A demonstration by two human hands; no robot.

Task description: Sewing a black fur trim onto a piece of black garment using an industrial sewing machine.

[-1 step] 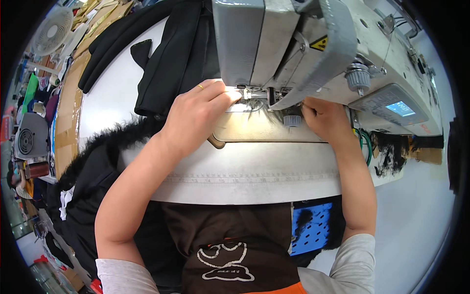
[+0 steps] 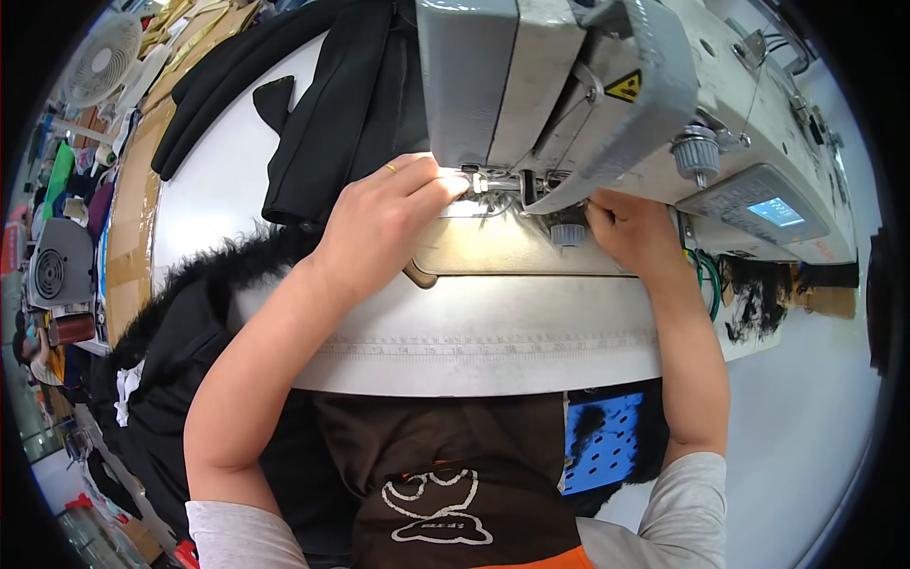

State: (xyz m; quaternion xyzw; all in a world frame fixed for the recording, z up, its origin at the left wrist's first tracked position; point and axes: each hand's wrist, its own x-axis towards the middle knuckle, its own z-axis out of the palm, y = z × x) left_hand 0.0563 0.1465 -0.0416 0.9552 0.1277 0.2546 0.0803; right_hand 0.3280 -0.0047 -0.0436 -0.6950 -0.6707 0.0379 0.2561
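Note:
A grey-white sewing machine stands in front of me, its presser foot lit by a lamp. My left hand, with a ring on one finger, is closed at the left of the foot, thumb and fingertips pressed together on black fabric that spreads beyond the hand. To the right of the foot, my right hand has its fingers curled in, partly behind the machine head; what they grip is hidden. Wispy dark fibres show under the foot, between the hands.
The metal machine bed carries a ruler scale along its near edge. Black fabric with a furry edge hangs at the left. A lit control panel sits on the right, above green cables. Cardboard borders the table's left side.
The machine head appears shifted very slightly to the right. Fewer loose fibres show below the presser foot. Both hands keep nearly the same place.

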